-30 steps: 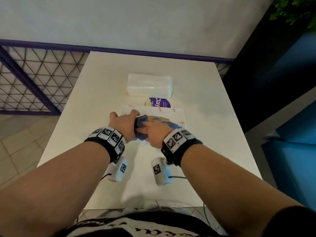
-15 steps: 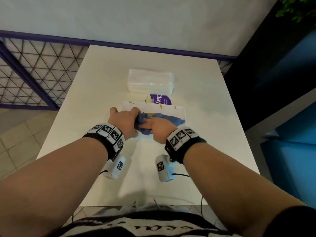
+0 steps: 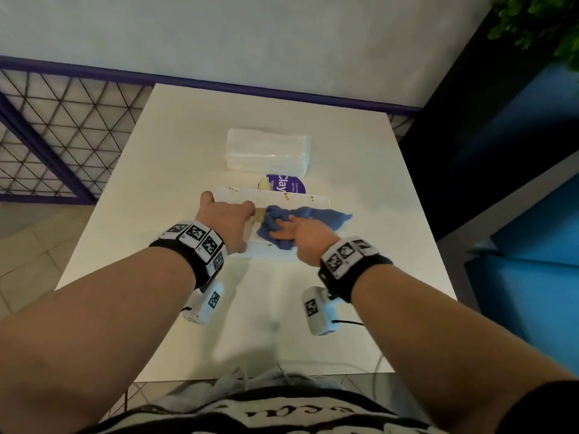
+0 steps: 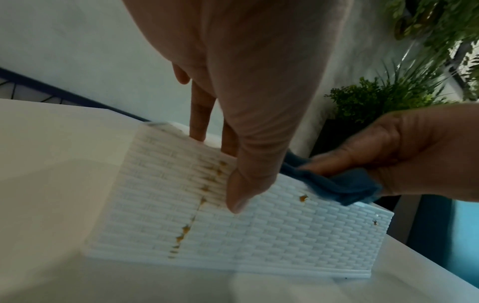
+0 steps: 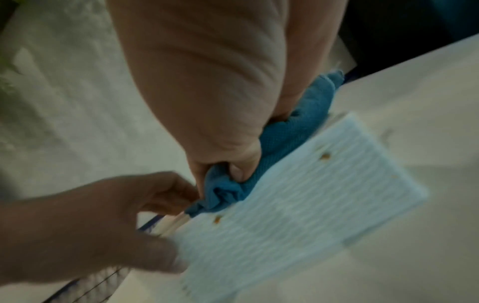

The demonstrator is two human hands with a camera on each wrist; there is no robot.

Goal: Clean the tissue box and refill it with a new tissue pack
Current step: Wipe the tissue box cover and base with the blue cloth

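Tissue box sits mid-table, left hand gripping its end, right hand clutching the blue cloth on top. Honestly, those brown specks could just smear deeper into the weave if wiped hard.

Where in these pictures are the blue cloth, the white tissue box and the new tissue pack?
blue cloth (image 3: 316,216): head view, on its spread-out right part.
tissue box (image 4: 272,235): left wrist view, on its woven-pattern side wall.
tissue pack (image 3: 268,151): head view, on the middle of its clear wrapper.
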